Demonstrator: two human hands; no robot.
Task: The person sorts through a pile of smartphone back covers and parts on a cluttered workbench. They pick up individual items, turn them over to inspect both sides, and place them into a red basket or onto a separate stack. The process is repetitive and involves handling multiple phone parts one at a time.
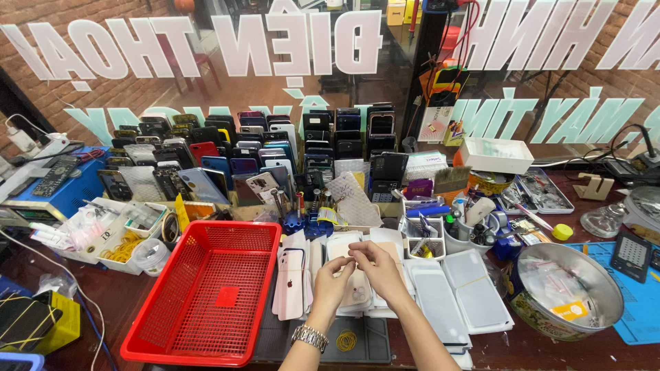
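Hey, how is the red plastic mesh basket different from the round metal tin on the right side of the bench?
The red plastic mesh basket is rectangular with perforated walls; the round metal tin has solid, shiny walls. The basket holds nothing except what looks like a small red tag; the tin holds clear plastic packets and a yellow label. The basket lies left of both hands, the tin to their right. Both are open-topped and rest on the dark workbench.

Basket (pixel 206 295) left of hands (pixel 354 271), tin (pixel 567 292) right.
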